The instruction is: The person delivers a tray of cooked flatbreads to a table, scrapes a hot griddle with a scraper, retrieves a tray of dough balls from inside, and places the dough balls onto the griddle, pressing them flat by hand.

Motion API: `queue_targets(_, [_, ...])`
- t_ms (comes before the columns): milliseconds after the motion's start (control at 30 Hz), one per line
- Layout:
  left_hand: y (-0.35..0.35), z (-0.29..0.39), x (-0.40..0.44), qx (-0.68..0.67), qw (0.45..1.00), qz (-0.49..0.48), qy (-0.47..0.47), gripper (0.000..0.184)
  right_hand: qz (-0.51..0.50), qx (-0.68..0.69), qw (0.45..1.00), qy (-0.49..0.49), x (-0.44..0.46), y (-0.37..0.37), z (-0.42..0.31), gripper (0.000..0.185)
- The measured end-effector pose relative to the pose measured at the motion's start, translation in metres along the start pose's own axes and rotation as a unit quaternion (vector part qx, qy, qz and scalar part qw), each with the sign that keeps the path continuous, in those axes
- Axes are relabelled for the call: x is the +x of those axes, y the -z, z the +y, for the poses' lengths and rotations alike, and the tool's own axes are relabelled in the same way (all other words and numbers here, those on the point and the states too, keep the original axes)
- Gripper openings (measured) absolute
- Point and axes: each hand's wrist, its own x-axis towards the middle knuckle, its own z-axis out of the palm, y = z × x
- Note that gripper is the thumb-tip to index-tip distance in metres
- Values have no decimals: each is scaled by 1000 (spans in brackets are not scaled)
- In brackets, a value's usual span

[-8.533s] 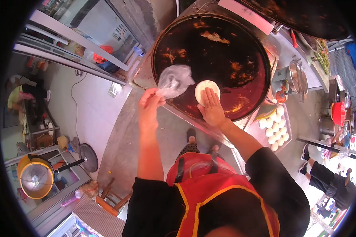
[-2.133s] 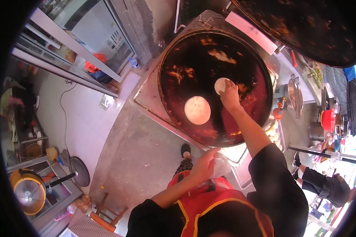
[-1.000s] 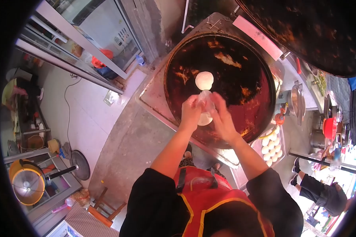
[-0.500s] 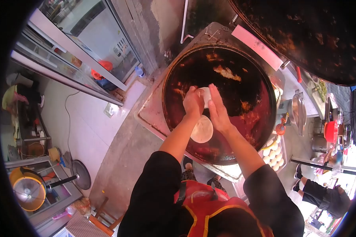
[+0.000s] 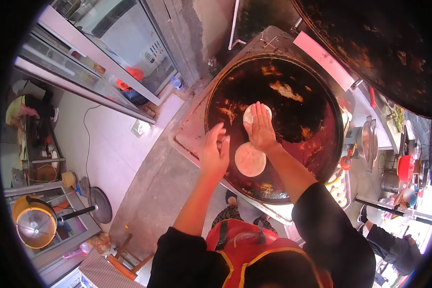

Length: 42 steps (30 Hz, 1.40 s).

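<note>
Smooth, pale dough discs point(image 5: 250, 159) on blotchy dark pan point(image 5: 318, 127). Your right hand point(image 5: 262, 132) lies flat on far disc point(image 5: 248, 115); left hand point(image 5: 215, 150), half-open, left of both.

On the round black griddle point(image 5: 307, 158), the right hand point(image 5: 261, 128) lies flat, fingers together, over a pale dough disc point(image 5: 248, 114). A second dough disc point(image 5: 250, 160) sits closer to the griddle's near rim. The left hand point(image 5: 215, 152), fingers loosely curled, hovers at the griddle's left rim. Dough balls point(image 5: 340, 189) sit right of the griddle; a dark round lid point(image 5: 379, 62) stands beyond it, raised.
</note>
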Motion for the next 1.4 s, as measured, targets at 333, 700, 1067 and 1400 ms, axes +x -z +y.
queue_targets(333, [43, 16, -52, 22, 1000, 4, 18, 31, -76, -3, 996, 49, -4, 24, -15, 71])
queue_targets(700, [48, 16, -70, 20, 999, 17, 39, 26, -11, -47, 998, 32, -10, 3, 16, 79])
queue_targets(1067, [46, 20, -77, 26, 999, -17, 19, 24, 39, -42, 998, 30, -1, -15, 8, 75])
queue_targets(1400, [48, 17, -85, 28, 999, -24, 33, 22, -37, 0, 999, 41, -9, -4, -9, 73])
